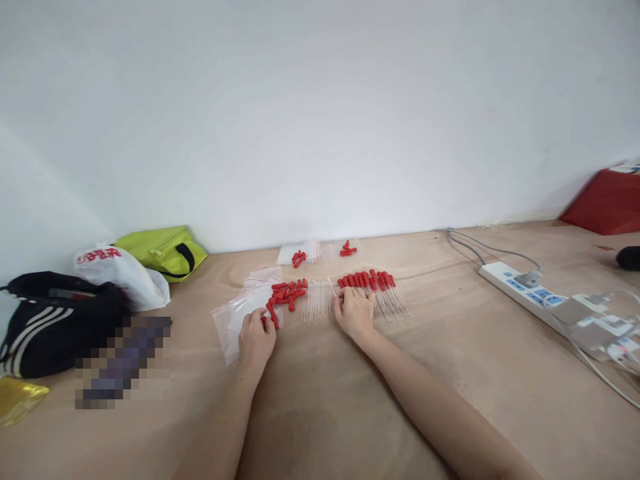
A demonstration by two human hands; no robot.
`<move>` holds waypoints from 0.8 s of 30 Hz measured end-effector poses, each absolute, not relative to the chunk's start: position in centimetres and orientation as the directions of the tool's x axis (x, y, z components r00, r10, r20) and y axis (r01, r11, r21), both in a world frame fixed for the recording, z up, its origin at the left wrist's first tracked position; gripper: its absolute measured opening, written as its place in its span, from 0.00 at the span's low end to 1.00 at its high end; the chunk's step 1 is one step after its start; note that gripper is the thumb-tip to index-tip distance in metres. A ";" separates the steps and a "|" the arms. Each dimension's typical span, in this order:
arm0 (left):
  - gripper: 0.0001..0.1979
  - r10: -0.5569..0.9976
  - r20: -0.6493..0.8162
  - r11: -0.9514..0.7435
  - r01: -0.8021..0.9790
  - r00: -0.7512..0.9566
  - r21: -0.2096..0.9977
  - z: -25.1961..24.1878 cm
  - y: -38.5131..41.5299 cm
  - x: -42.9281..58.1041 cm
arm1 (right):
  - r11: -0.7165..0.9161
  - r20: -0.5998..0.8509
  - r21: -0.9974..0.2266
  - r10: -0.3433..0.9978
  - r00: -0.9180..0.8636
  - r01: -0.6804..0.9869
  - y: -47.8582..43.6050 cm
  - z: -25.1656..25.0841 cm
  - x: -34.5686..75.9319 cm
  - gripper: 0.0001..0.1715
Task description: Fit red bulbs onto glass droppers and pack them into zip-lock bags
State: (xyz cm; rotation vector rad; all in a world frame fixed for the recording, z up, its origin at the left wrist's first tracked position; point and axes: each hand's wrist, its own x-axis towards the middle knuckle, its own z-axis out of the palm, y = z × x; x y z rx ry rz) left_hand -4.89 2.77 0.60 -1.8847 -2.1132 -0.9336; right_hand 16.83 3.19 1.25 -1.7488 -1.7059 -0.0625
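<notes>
My left hand (257, 339) is closed at the near edge of a pile of red rubber bulbs (287, 293), its fingertips on one red bulb (271, 322). Clear plastic zip bags (229, 327) lie beside and partly under that pile. To the right of the bulbs, thin clear dropper tubes (314, 300) lie side by side. My right hand (356, 313) is closed at their right end, with a slim tube slanting from its fingertips. Right of and behind this hand is a row of droppers (387, 290) with red bulbs fitted; the hand hides part of them.
Farther back lie small bags with red bulbs (299, 258) and more bulbs (348, 249). A power strip (515, 283) with chargers and cables is at right, near a red bag (607, 200). Left are a green bag (160, 250), a white bag (120, 277) and a black bag (65, 327).
</notes>
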 end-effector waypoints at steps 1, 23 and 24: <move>0.10 0.824 0.529 0.004 0.937 -0.201 0.350 0.7 2.7 -4.9 | 0.154 0.516 -0.428 0.851 0.101 0.891 2.8 1.0 17.2 0.10; 0.07 0.779 0.460 -0.623 0.614 0.426 0.485 1.4 -1.6 3.6 | 0.568 0.491 -0.436 0.800 -0.344 0.698 -2.6 0.3 23.8 0.11; 0.08 0.772 0.461 -0.629 0.623 0.436 0.465 1.4 -1.5 3.6 | 0.569 0.485 -0.443 0.802 -0.349 0.693 -2.6 0.4 23.8 0.11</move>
